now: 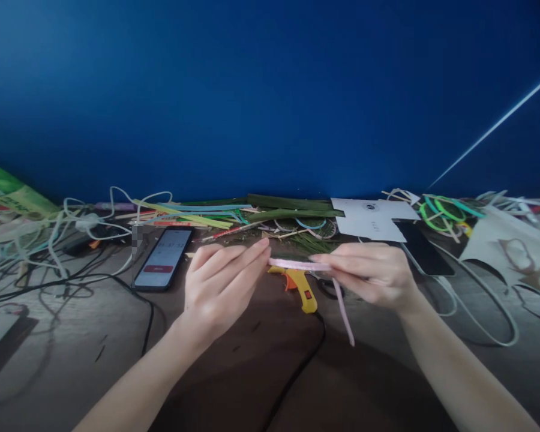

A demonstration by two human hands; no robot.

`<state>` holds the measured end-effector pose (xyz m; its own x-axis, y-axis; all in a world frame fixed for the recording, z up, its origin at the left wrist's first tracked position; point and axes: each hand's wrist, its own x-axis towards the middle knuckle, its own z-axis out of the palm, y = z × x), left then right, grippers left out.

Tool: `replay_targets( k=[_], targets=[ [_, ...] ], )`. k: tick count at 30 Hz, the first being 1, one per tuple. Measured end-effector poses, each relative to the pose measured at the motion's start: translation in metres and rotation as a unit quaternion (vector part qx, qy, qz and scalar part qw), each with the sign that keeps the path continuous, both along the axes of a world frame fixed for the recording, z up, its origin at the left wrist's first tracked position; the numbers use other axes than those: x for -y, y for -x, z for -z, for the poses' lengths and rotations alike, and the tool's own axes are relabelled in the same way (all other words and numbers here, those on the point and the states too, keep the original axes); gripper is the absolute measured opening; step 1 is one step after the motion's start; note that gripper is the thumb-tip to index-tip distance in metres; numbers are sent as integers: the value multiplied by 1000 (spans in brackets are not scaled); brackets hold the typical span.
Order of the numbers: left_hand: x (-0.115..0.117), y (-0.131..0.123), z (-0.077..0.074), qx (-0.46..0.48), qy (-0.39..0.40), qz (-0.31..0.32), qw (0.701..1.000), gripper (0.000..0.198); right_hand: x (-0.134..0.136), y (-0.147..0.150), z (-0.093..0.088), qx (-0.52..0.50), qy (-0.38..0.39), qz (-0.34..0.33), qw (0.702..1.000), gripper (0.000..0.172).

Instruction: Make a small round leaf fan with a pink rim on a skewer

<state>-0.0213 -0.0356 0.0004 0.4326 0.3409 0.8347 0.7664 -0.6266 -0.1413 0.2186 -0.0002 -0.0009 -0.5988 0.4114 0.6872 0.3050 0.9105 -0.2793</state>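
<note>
A narrow pink strip is stretched level between my two hands, above the table. My left hand pinches its left end between thumb and fingertips. The right end is gripped by the fingers of my right hand, and a loose tail of the strip hangs down below that hand. Whether the strip is ribbon or paper I cannot tell. Just beneath it lies a yellow glue gun with an orange trigger, its upper part partly covered by the strip and hands.
A lit phone lies left of my left hand. White and black cables tangle at far left. Green leaves and coloured strips line the back. A white card, a dark phone and a looping white cable are at right.
</note>
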Motion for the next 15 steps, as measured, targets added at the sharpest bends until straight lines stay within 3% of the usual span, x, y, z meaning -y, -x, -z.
replay_targets(
  k=[7, 15],
  targets=[
    [1, 4, -6, -4, -32, 10, 999, 22, 6, 3, -1, -5, -58, 8, 998, 30],
    [0, 12, 3, 7, -50, 29, 998, 31, 7, 4, 8, -15, -113, 20, 993, 39]
  ],
)
